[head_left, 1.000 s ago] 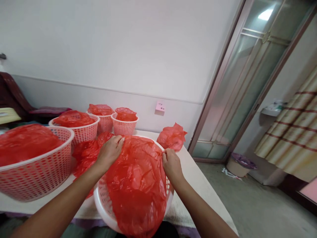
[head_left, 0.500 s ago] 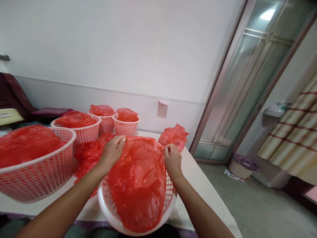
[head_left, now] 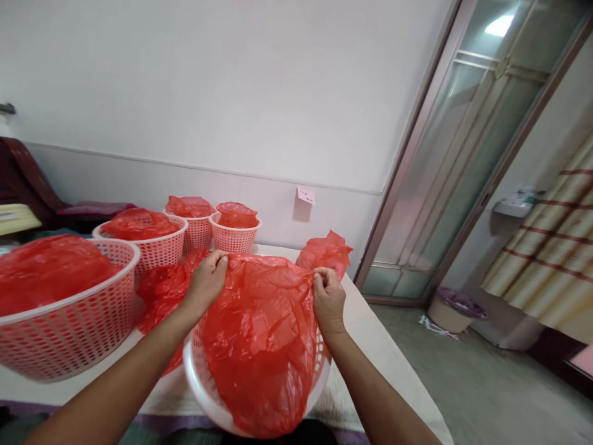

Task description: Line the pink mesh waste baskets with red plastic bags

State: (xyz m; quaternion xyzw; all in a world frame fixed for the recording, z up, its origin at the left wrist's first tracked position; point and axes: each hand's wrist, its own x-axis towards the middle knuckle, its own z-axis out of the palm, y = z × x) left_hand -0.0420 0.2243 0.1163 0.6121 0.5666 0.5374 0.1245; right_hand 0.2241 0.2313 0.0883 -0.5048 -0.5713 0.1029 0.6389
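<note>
A thin red plastic bag (head_left: 259,346) lies spread over a white perforated plastic basket (head_left: 197,386) in front of me. My left hand (head_left: 208,281) pinches the bag's far left edge. The far right corner is pinched between the fingers of my right hand (head_left: 330,300). Between the two hands the far edge is stretched fairly straight, while the near part sags into the basket and touches its front rim. The bag covers most of the basket's inside. Beside my left forearm lies a crumpled heap of red plastic bags (head_left: 162,290).
On the left stand a large basket (head_left: 92,315) and a smaller basket (head_left: 162,248), with two more at the back, all with red plastic bags. Another red bag (head_left: 327,252) sits at the right on the cloth-covered table (head_left: 380,364). A waste bin (head_left: 451,312) stands on the floor.
My hands have moved slightly apart, the left one leftward and the right one rightward. The far edge of the bag is pulled wider between them.
</note>
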